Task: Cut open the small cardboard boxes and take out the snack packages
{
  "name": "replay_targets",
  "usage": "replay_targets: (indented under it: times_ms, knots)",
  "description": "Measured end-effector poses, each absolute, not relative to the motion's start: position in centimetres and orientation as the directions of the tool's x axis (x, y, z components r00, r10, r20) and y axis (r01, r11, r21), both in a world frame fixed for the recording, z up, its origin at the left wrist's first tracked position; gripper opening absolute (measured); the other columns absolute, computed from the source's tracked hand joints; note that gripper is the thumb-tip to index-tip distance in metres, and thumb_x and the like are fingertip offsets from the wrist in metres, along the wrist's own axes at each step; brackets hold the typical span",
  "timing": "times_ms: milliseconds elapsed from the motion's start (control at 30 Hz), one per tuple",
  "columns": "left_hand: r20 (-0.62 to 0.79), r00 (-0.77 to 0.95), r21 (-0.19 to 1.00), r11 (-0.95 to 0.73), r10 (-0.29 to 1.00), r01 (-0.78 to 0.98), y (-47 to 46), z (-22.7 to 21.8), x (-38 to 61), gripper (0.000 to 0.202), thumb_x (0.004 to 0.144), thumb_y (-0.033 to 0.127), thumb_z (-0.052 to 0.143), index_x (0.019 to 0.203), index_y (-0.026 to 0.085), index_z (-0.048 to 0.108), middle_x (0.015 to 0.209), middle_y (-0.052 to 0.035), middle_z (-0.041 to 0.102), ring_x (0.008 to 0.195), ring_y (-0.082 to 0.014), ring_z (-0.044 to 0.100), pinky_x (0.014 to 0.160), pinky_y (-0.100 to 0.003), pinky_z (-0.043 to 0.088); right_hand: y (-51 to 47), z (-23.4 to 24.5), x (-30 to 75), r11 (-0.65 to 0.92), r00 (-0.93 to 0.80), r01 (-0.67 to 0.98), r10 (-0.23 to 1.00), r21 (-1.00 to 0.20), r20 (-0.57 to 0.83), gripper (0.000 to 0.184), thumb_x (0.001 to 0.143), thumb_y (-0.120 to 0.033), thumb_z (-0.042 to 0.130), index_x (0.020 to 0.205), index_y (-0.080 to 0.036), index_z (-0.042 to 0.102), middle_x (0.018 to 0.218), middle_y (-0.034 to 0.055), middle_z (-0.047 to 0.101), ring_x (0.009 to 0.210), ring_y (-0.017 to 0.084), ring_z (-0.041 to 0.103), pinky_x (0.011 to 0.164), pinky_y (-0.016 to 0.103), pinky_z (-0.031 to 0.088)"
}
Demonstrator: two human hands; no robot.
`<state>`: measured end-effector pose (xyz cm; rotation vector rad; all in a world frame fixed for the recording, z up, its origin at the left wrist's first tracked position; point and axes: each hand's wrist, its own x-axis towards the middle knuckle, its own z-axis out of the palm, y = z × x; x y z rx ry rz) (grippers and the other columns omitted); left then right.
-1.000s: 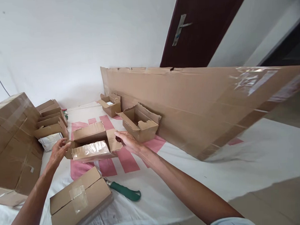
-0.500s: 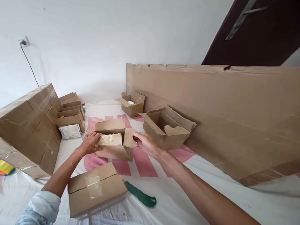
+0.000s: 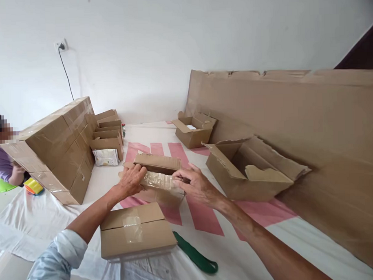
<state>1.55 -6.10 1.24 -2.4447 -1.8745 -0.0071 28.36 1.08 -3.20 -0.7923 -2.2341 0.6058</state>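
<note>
A small open cardboard box (image 3: 160, 198) stands in front of me on the cloth, its back flap (image 3: 158, 160) raised. Inside its mouth shows a pack wrapped in shiny clear plastic (image 3: 160, 180). My left hand (image 3: 131, 180) is closed over the box's left end, fingertips at the pack. At the right end, my right hand (image 3: 196, 184) has its fingers curled around the edge beside the pack; its fingertips are partly hidden. Nearer to me lies a taped, closed cardboard box (image 3: 136, 231), with a green curved handle-like tool (image 3: 196, 254) partly beside it.
Two open boxes, one large (image 3: 251, 174) and one smaller (image 3: 192, 135), stand by a tall cardboard panel (image 3: 265, 108). At left are stacked taped boxes (image 3: 61, 152), several open boxes (image 3: 107, 136), a whitish packet (image 3: 106, 157) and a yellow-orange item (image 3: 33, 186). Another person (image 3: 3, 158) is beyond the stack.
My right hand has let go of the right flap and moved in over the box's right end. My left hand reaches further over its end. The view has swung left, bringing another person into sight.
</note>
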Motion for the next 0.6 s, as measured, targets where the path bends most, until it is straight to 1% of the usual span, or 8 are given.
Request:
replay_targets:
  times_ms: [67,100,167,233,333,433,533,600]
  knots:
    - [0.061,0.209,-0.073,-0.204,0.976,0.976,-7.0,2.1,0.2,0.052,0.081,0.019,0.082,0.125,0.025,0.055,0.131,-0.0118,0.058,0.126,-0.0353,0.053,0.103,-0.048,0.045,1.4,-2.8,27.4,0.712,-0.550,0.323,0.677,-0.623,0.489,0.018,0.096,-0.040,0.059,0.092,-0.028,0.072,0.084,-0.0019,0.076,0.080,0.022,0.069,0.123,0.064,0.031]
    - [0.072,0.174,-0.091,-0.168,0.982,0.982,-7.3,2.7,-0.9,0.049,0.083,0.016,0.079,0.124,0.025,0.055,0.131,-0.0123,0.058,0.127,-0.0359,0.053,0.104,-0.049,0.044,1.6,-2.7,26.9,0.724,-0.511,0.314,0.674,-0.614,0.533,0.019,0.096,-0.041,0.060,0.099,-0.028,0.073,0.091,0.0006,0.077,0.088,0.025,0.071,0.120,0.063,0.036]
    - [0.092,0.091,-0.129,-0.079,0.992,0.988,-7.6,3.8,-3.6,0.042,0.085,0.013,0.073,0.122,0.024,0.058,0.131,-0.0137,0.058,0.128,-0.0374,0.052,0.107,-0.052,0.042,1.8,-3.0,26.1,0.742,-0.425,0.315,0.668,-0.592,0.612,0.027,0.096,-0.042,0.061,0.115,-0.028,0.073,0.111,0.0070,0.077,0.108,0.030,0.070,0.113,0.059,0.045]
    - [0.100,0.001,-0.162,0.016,0.995,0.987,-7.4,4.8,-6.8,0.039,0.085,0.014,0.072,0.121,0.023,0.060,0.129,-0.0148,0.059,0.128,-0.0387,0.053,0.109,-0.055,0.040,2.0,-4.1,25.6,0.743,-0.392,0.312,0.669,-0.593,0.632,0.034,0.097,-0.043,0.062,0.127,-0.027,0.070,0.124,0.0106,0.074,0.120,0.033,0.067,0.108,0.056,0.050]
    - [0.088,-0.111,-0.190,0.126,0.990,0.974,-6.6,5.7,-11.4,0.046,0.081,0.018,0.077,0.123,0.024,0.062,0.129,-0.0151,0.061,0.127,-0.0390,0.055,0.109,-0.056,0.041,2.0,-6.7,25.0,0.690,-0.449,0.278,0.708,-0.668,0.545,0.039,0.098,-0.045,0.062,0.131,-0.027,0.068,0.126,0.0107,0.072,0.120,0.031,0.069,0.101,0.051,0.057]
    - [0.101,-0.193,-0.211,0.211,0.976,0.954,-5.6,5.4,-13.7,0.063,0.078,0.014,0.078,0.137,0.025,0.060,0.142,-0.0185,0.058,0.137,-0.0422,0.051,0.112,-0.062,0.039,2.4,-9.1,23.2,0.582,-0.523,0.251,0.754,-0.774,0.397,0.050,0.094,-0.050,0.066,0.138,-0.026,0.065,0.130,0.0113,0.071,0.117,0.029,0.070,0.094,0.047,0.060]
    - [0.147,-0.237,-0.224,0.266,0.960,0.938,-4.9,4.1,-13.0,0.082,0.078,0.010,0.077,0.154,0.026,0.050,0.162,-0.0242,0.044,0.156,-0.0493,0.031,0.117,-0.071,0.032,3.4,-10.2,19.4,0.452,-0.611,0.264,0.762,-0.852,0.215,0.069,0.090,-0.052,0.071,0.150,-0.022,0.056,0.140,0.0168,0.066,0.115,0.030,0.071,0.091,0.046,0.060]
    - [0.174,-0.240,-0.224,0.276,0.955,0.935,-4.6,2.7,-11.5,0.092,0.077,0.010,0.079,0.160,0.028,0.045,0.168,-0.0238,0.038,0.163,-0.0507,0.019,0.119,-0.074,0.029,4.2,-10.5,16.0,0.414,-0.666,0.263,0.732,-0.872,0.147,0.076,0.088,-0.053,0.073,0.154,-0.020,0.052,0.141,0.0203,0.066,0.110,0.031,0.072,0.086,0.045,0.060]
